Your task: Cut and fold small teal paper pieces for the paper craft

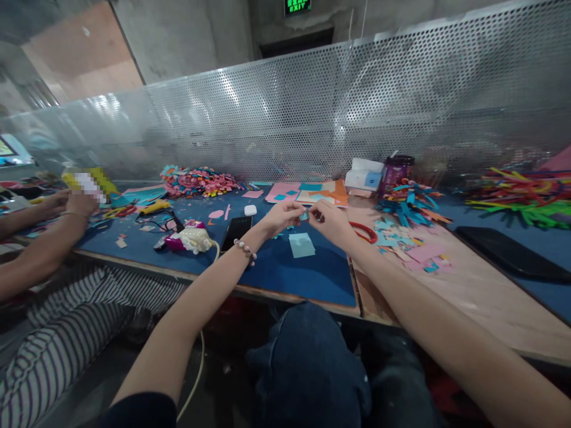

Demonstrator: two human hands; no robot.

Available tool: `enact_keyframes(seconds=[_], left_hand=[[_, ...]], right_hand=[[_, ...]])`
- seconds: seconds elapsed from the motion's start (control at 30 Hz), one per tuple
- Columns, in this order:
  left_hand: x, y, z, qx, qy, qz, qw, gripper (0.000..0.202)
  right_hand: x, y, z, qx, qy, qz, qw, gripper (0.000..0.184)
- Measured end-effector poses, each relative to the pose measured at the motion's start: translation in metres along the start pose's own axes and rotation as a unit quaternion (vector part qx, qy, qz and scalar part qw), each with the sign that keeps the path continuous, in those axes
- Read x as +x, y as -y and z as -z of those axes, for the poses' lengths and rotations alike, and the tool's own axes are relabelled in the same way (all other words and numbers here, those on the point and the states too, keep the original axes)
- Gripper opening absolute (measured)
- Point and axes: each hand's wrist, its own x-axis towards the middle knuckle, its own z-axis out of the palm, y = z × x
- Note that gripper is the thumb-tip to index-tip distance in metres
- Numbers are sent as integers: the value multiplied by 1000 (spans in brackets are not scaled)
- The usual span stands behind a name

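Above the blue mat (285, 267), my left hand (282, 215) and my right hand (329, 220) meet, both pinching a small light-blue paper piece (304, 216) between their fingertips. A bead bracelet (245, 250) circles my left wrist. Just below the hands a light-blue paper square (301, 244) lies flat on the mat. Red-handled scissors (364, 232) rest right beside my right hand.
A black phone (237, 231), a white glue gun (191, 238) and a small white case (250, 210) lie at left. Paper flowers (198, 181), coloured sheets (307, 192), a tissue box (364, 176), a purple jar (395, 170) and paper scraps (408, 238) crowd the back. Another person's arms (40, 238) are at left.
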Motion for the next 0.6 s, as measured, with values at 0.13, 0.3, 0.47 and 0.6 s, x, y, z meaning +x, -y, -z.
enact_keyframes(seconds=[0.13, 0.3, 0.47, 0.6], left_hand=[[0, 0, 0, 11, -9, 9, 1000, 31], [1, 1, 0, 36, -17, 1, 999, 35], [2, 1, 1, 81, -29, -19, 996, 34], [3, 2, 2, 123, -35, -38, 991, 32]], right_hand=[[0, 0, -1, 7, 12, -7, 1000, 8], [-1, -2, -3, 31, 5, -27, 999, 6], [-1, -2, -5, 80, 2, -82, 993, 7], [-1, -3, -5, 133, 14, -141, 981, 15]])
